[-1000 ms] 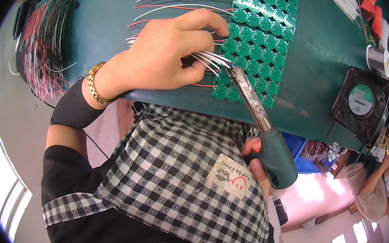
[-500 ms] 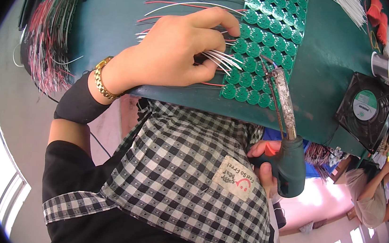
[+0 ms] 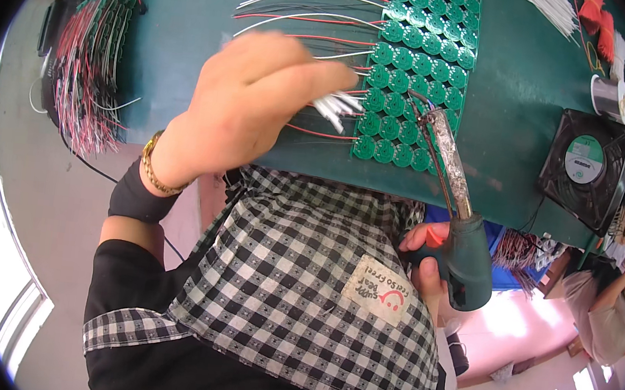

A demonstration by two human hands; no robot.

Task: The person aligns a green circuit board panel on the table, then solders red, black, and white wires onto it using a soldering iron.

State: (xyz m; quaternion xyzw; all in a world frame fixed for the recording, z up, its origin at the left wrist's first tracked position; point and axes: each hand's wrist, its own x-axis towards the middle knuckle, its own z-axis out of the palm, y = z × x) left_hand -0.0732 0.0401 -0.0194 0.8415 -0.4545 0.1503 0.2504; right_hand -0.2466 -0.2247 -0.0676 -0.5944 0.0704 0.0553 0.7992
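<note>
Several short white wires (image 3: 338, 112) stick out of my left hand (image 3: 242, 104), whose fingers are closed round them at the left edge of the green circuit boards (image 3: 421, 63). That hand is smeared a little by motion. The small round boards lie joined in a sheet, with red, white and black wires (image 3: 319, 21) running leftward from its upper rows. My right hand (image 3: 431, 264) grips a soldering gun (image 3: 469, 261) with a dark green body and a red trigger. Its metal barrel slants up over the lower boards, its tip near their surface; whether it touches cannot be told.
A wired batch of boards (image 3: 93, 73) lies at the left of the green table. On the right stand a black fan (image 3: 586, 169) and a solder spool (image 3: 610, 99). White wires (image 3: 549, 10) lie at the back. A co-worker (image 3: 597, 309) sits at far right.
My left hand has moved left, off the boards, drawing the white wire bundle with it. The right hand and soldering gun have stayed nearly still, while the whole view has shifted slightly.
</note>
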